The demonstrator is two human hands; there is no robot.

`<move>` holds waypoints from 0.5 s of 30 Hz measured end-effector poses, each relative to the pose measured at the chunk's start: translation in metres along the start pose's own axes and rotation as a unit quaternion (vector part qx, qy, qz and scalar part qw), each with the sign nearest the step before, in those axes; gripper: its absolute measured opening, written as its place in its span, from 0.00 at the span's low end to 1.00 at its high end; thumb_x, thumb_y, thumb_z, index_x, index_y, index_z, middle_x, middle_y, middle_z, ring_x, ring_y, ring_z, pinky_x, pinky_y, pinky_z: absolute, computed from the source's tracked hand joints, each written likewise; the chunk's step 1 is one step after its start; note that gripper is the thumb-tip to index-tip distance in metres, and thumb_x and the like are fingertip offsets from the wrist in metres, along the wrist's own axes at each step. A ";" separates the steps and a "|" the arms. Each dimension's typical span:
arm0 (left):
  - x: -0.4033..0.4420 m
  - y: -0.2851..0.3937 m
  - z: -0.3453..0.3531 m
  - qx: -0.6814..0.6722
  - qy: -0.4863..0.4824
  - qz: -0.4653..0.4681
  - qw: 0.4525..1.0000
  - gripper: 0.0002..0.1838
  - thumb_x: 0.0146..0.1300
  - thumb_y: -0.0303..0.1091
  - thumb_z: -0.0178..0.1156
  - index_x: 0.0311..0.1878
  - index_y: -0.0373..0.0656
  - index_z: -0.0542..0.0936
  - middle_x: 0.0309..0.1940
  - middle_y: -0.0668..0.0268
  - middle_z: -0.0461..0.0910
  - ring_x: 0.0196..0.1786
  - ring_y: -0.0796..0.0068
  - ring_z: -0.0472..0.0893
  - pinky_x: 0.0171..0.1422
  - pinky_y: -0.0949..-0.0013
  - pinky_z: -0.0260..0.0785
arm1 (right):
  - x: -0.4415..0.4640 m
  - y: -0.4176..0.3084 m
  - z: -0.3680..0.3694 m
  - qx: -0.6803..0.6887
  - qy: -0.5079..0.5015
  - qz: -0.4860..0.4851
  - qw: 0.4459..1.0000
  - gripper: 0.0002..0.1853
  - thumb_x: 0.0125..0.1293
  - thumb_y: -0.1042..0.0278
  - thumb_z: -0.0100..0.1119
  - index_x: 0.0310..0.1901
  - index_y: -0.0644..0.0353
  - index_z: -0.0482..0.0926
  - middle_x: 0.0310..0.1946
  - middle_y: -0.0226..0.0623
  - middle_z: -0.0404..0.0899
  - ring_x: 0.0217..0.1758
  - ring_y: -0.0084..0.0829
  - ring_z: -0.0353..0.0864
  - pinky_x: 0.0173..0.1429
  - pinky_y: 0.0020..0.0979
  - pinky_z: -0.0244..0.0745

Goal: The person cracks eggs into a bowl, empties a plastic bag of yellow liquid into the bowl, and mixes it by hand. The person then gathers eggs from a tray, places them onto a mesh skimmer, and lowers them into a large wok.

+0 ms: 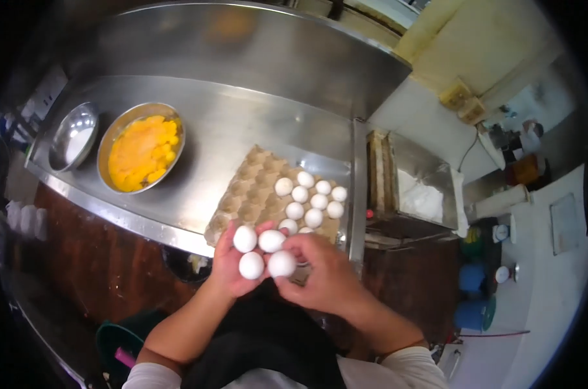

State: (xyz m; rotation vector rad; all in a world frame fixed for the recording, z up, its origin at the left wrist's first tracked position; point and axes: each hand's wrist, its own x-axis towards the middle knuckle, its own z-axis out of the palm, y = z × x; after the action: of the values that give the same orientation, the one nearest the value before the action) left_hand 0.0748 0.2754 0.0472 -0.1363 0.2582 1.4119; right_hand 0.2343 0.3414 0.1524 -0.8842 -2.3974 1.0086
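Observation:
Several white eggs [244,239] are gathered in front of my body, above the near edge of the counter. My left hand [226,271] is cupped under them, its fingers curled round the eggs. From the right, my right hand [323,275] holds a white egg [281,264] between thumb and fingers, close beside the others. Just beyond my hands lies a cardboard egg tray [258,185]. White eggs fill part of its right side, while its left cups hold none. My hands hide the tray's near part.
A metal bowl [178,152] of cracked eggs with orange yolks stands on the steel counter [222,110] at left. Beside it is a smaller bowl [89,117] with white contents. A bin [436,172] holding white powder stands at right. Blue containers [471,279] are lower right.

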 end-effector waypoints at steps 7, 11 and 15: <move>-0.017 -0.005 -0.010 -0.047 -0.016 0.017 0.999 0.42 0.67 0.70 0.42 0.69 0.42 0.69 0.71 0.48 0.63 0.71 0.50 0.66 0.75 0.45 0.56 | -0.003 0.008 0.021 -0.088 -0.038 -0.021 0.995 0.22 0.51 0.60 0.70 0.46 0.55 0.74 0.37 0.40 0.77 0.38 0.45 0.80 0.39 0.45 0.73; -0.018 -0.004 -0.014 -0.038 -0.024 0.018 0.999 0.43 0.66 0.71 0.42 0.69 0.44 0.69 0.71 0.48 0.63 0.72 0.48 0.65 0.76 0.44 0.54 | -0.002 0.005 0.026 -0.100 -0.028 -0.024 0.994 0.21 0.51 0.58 0.71 0.46 0.54 0.77 0.36 0.39 0.77 0.37 0.43 0.80 0.39 0.45 0.73; -0.019 -0.006 -0.018 -0.046 -0.019 0.009 0.999 0.44 0.65 0.72 0.43 0.70 0.46 0.68 0.71 0.47 0.62 0.71 0.46 0.65 0.76 0.42 0.53 | -0.005 0.013 0.038 -0.123 -0.007 -0.044 0.991 0.23 0.49 0.57 0.74 0.46 0.54 0.80 0.32 0.37 0.77 0.35 0.42 0.80 0.38 0.41 0.75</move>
State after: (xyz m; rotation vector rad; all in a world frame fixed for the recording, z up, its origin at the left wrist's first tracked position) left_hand 0.0767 0.2521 0.0343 -0.1825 0.1635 1.4440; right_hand 0.2216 0.3266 0.1176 -0.8451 -2.5876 0.6983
